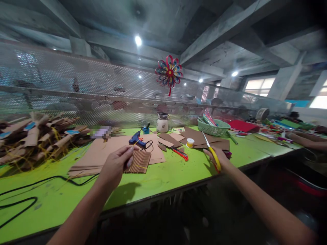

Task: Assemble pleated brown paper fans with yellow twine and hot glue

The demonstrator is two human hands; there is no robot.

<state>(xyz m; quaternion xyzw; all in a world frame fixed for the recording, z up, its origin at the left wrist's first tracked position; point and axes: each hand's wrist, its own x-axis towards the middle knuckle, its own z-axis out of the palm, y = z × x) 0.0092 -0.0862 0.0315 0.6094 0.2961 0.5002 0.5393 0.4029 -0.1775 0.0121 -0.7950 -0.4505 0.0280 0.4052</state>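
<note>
My left hand (119,163) is closed in a pinch, with a bit of yellow thread (135,145) showing at the fingertips. Right beside its curled fingers is a piece of ridged corrugated cardboard (139,162), crossed by a yellow strand; whether the fingers also grip it is hard to tell. Yellow-handled scissors (214,158) are in my right hand (221,160), blades pointing up and away over the table edge. Behind the left hand, a blue glue gun (136,139) lies on stacked brown card sheets (109,144).
An orange-red utility knife (181,154) and a yellow thread spool (189,143) lie mid-table near brown scraps (170,139). Farther back stand a pale jar (162,123) and a green basket (216,129). Bundled cardboard rolls (38,139) pile up left; a black cord (76,183) crosses the table (163,177).
</note>
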